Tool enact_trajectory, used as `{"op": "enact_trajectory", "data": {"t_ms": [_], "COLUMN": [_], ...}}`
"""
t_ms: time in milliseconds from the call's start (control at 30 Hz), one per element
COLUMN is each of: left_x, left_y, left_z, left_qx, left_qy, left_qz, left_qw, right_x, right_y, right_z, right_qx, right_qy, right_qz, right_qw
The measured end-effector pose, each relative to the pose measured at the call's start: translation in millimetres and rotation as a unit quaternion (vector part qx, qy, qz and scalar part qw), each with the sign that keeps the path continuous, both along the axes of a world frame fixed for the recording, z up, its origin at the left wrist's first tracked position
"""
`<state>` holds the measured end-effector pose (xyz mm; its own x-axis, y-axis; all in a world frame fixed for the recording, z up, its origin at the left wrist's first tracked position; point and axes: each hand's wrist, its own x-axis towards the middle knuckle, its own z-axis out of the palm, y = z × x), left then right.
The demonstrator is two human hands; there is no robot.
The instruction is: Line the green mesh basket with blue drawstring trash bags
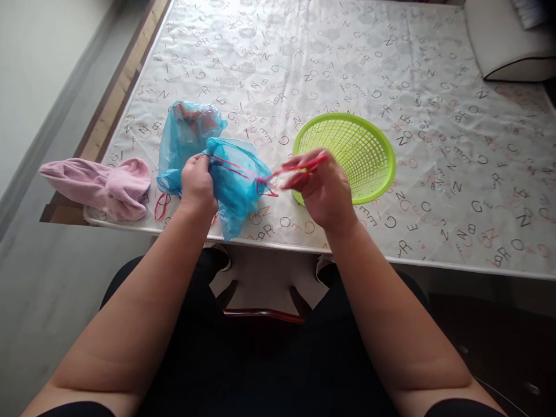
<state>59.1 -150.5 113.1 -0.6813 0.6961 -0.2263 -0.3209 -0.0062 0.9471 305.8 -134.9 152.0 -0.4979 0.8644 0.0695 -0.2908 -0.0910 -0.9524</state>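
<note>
Your left hand (197, 182) is closed in a pinch at the edge of the near blue bag (241, 200), with thin red cords (234, 167) running up to its fingertips. Your right hand (328, 194) is partly curled, its fingers loosely bent round the other end of those cords; it is blurred, so you cannot tell exactly how each finger grips. The cords stretch across the gap between your hands, passing over the bag, which sits on the tabletop (434, 139) near its front edge. Just beyond your left hand stands a second blue bulk (189, 130), crumpled, with something reddish showing through; whether it joins the near bag is unclear. Behind your right hand is the lime-green basket (388, 153), its open mouth tilted towards you; your hand covers part of its left rim, and whether they touch cannot be told. A small red loop (162, 207) lies close to your left wrist, and left of it a pink cloth (125, 191) lies across the corner, one end reaching past the edge. Well apart, at the far right, sits a pale, dark-edged object (512, 52), leaving the patterned cover between it and the basket.
</note>
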Motion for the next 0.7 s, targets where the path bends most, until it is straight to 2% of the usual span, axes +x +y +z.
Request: {"op": "enact_trajectory", "data": {"t_ms": [33, 100, 133, 167, 233, 333, 400, 467, 567, 700], "left_x": [1, 6, 10, 13, 20, 28, 33, 35, 33, 24], "left_y": [-1, -5, -6, -8, -11, -12, -11, -11, -11, -12], "left_z": [2.1, 6.3, 8.0, 9.3, 10.3, 8.8, 7.2, 6.2, 6.4, 8.0], "left_qx": [-0.002, 0.000, 0.003, 0.007, 0.013, 0.020, 0.021, 0.018, 0.024, 0.002], "left_qy": [0.021, 0.049, 0.057, 0.060, 0.062, 0.048, 0.026, 0.009, 0.007, 0.057], "left_qz": [-0.021, -0.085, -0.112, -0.130, -0.145, -0.167, -0.186, -0.200, -0.219, -0.291], "left_qw": [1.000, 0.995, 0.992, 0.990, 0.987, 0.985, 0.982, 0.980, 0.975, 0.955], "right_x": [5, 13, 15, 16, 15, 8, 5, 3, 1, -6], "right_y": [0, 1, 1, 2, 4, 2, 0, -2, -2, -2], "right_z": [6, 16, 18, 19, 16, 9, 6, 4, -1, -10], "right_qx": [-0.003, -0.008, -0.006, -0.002, 0.001, -0.008, -0.003, -0.002, -0.030, -0.054], "right_qy": [-0.016, -0.057, -0.080, -0.102, -0.122, -0.110, -0.103, -0.092, -0.074, -0.125], "right_qz": [0.110, 0.305, 0.361, 0.381, 0.330, 0.138, 0.057, 0.061, 0.117, 0.140], "right_qw": [0.994, 0.950, 0.929, 0.919, 0.936, 0.984, 0.993, 0.994, 0.990, 0.981]}}
